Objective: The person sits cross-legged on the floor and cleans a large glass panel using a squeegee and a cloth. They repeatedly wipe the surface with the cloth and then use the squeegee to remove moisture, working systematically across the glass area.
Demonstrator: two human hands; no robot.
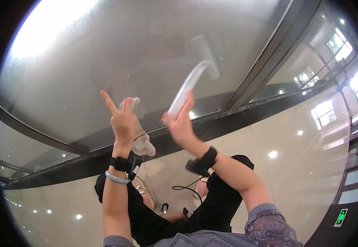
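My left hand [123,123] is raised before a large metal-framed panel [154,37] with a smooth, hazy, reflective surface. Its index finger points up, while the other fingers hold a crumpled whitish cloth or bag [142,140] that hangs beside the palm. My right hand [182,126] grips one end of a long, pale, flat tool [187,85], blurred by motion. The tool slants up and right, its far tip at or close to the panel; I cannot tell if it touches. A pale reflection of the tool shows on the panel.
A dark metal post [268,58] borders the panel on the right, and a black sill [210,129] runs below. Glossy beige floor tiles [277,179] lie under my feet. A black cable [194,189] loops between my legs. A green lit sign [340,217] is at lower right.
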